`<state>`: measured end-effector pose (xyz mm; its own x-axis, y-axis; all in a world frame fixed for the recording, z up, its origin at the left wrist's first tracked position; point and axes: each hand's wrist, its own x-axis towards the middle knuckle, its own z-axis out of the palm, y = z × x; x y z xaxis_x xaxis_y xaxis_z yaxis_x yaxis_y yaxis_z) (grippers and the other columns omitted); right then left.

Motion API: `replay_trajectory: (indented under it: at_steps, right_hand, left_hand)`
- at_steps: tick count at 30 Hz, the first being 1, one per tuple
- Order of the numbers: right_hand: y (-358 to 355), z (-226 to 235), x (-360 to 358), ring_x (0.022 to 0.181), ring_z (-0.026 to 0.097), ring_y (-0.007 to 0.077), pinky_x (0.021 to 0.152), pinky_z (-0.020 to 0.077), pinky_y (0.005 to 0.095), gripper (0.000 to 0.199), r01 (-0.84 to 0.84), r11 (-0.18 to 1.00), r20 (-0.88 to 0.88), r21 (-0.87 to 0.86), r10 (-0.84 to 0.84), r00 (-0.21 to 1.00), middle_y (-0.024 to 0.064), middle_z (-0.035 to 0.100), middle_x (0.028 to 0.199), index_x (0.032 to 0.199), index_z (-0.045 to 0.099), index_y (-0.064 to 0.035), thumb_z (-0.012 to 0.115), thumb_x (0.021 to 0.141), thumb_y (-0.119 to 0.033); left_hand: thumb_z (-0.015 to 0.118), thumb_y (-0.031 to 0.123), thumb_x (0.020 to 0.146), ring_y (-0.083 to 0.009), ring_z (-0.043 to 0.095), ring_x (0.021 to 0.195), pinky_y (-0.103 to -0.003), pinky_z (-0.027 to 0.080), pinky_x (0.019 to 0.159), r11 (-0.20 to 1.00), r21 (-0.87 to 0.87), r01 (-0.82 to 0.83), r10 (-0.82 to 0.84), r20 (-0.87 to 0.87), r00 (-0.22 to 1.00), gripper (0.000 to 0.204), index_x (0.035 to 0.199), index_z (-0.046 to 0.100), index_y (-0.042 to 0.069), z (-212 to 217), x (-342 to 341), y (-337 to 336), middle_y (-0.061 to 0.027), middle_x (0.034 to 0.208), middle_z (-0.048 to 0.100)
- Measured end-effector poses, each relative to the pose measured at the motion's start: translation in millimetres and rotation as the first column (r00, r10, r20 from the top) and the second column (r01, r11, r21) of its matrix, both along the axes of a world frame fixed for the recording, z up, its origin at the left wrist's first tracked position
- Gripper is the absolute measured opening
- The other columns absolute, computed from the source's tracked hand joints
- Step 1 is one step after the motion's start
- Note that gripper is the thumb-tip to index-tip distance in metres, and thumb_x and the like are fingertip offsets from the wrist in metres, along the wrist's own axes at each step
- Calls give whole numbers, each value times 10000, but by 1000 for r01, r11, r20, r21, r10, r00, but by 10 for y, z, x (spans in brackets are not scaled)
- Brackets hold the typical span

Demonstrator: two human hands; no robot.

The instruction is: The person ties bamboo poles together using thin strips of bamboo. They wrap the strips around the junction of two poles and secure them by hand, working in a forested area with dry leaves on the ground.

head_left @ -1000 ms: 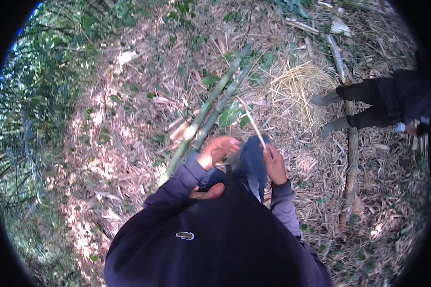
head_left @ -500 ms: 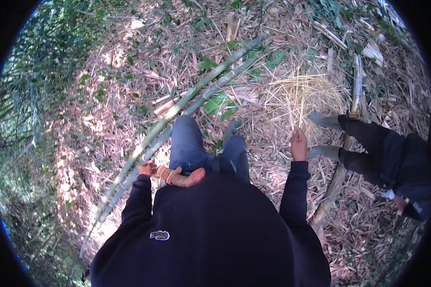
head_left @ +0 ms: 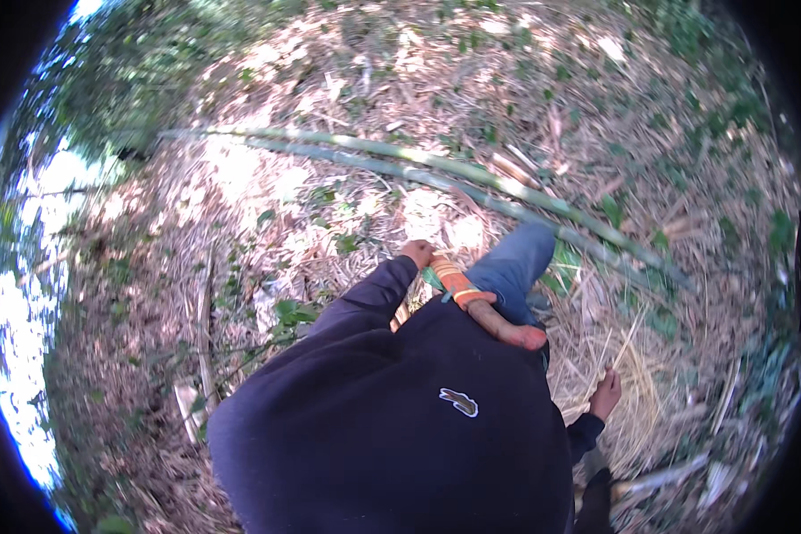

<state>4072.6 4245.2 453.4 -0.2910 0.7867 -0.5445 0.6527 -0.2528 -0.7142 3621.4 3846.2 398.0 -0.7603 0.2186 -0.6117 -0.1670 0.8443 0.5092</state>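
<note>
A person in a dark navy sweatshirt (head_left: pixel 392 427) and blue jeans (head_left: pixel 512 271) stands on ground covered in dry leaves and straw, seen from above. The left hand (head_left: pixel 416 253) is at waist height, its grip closed around the upper end of a wooden handle (head_left: pixel 489 311) wrapped with orange and green bands. The handle slants down across the front of the body toward the right hip, touching the sweatshirt; its far end is reddish and rounded. Whether a blade is attached cannot be seen. The right hand (head_left: pixel 606 392) hangs at the person's side, well apart from the handle, its grip loosely open and holding nothing, above a patch of pale dry straw (head_left: pixel 636 392). Two long green bamboo poles (head_left: pixel 436 173) lie side by side on the ground just ahead of the feet.
</note>
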Motion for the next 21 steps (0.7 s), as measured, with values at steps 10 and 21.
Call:
replay_trajectory:
  at_steps: [10,21]
  right_hand:
    - [1108,-427,-482,443,339,81,431,326,254,304,-183,981,24,-61,184,983,12,383,567,1127,581,-49,434,950,-248]
    - [1786,-1376,-639,477,480,165,440,430,323,289,-176,984,88,8,175,981,68,512,644,1087,599,-41,401,932,-184]
  left_hand:
    - [544,368,825,-358,642,795,-443,492,743,982,-89,-169,170,12,985,314,846,669,81,-84,480,345,-201,822,654]
    - [579,410,834,-335,640,835,-407,501,784,994,-106,-15,12,-23,1000,331,856,677,94,-581,-406,1035,-177,862,670]
